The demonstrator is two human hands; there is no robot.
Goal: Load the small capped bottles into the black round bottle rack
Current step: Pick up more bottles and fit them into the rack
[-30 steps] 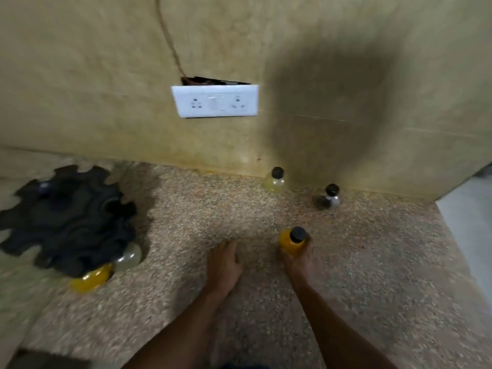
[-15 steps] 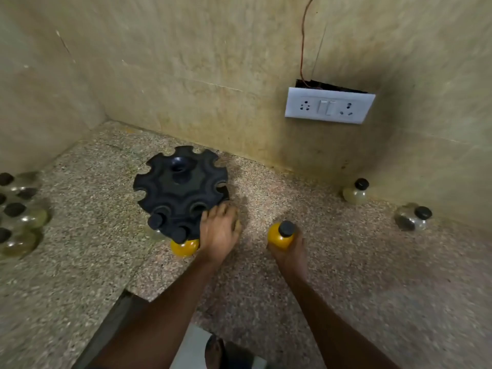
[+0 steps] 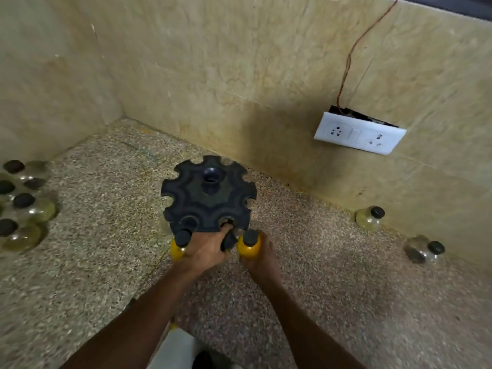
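The right hand has its fingers wrapped round an orange bottle, held upright with its black cap up, long axis near vertical. The black round rack stands on the speckled surface, just ahead of and slightly left of those fingers; the nearest empty notch on its rim lies just beyond the cap. The left hand grips the rack's near edge, fingers curled on it and one fingertip in a hole, beside another orange bottle already seated in the rim. My judgement: the right hand does the loading, and the move is a short push forward-left, neck into the notch, while the left steadies the rack. Further bottles stand well left of the fingers and two well right by the wall
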